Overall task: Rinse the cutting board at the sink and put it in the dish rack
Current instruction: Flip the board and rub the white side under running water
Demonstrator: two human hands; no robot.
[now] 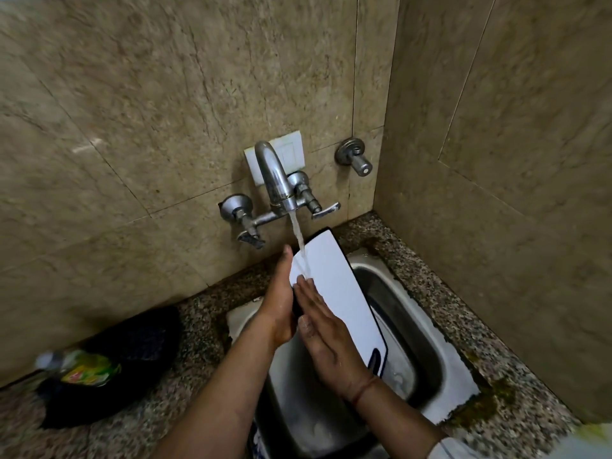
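Note:
A white cutting board with a dark rim and a handle slot at its near end is held tilted over the steel sink. Water runs from the chrome tap onto the board's upper left part. My left hand grips the board's left edge from behind, thumb side up. My right hand lies flat on the board's white face, fingers pointing up toward the water stream. No dish rack is in view.
A black tub holding a green-labelled bottle sits on the speckled granite counter left of the sink. A wall valve sticks out at upper right. Tiled walls close in behind and on the right.

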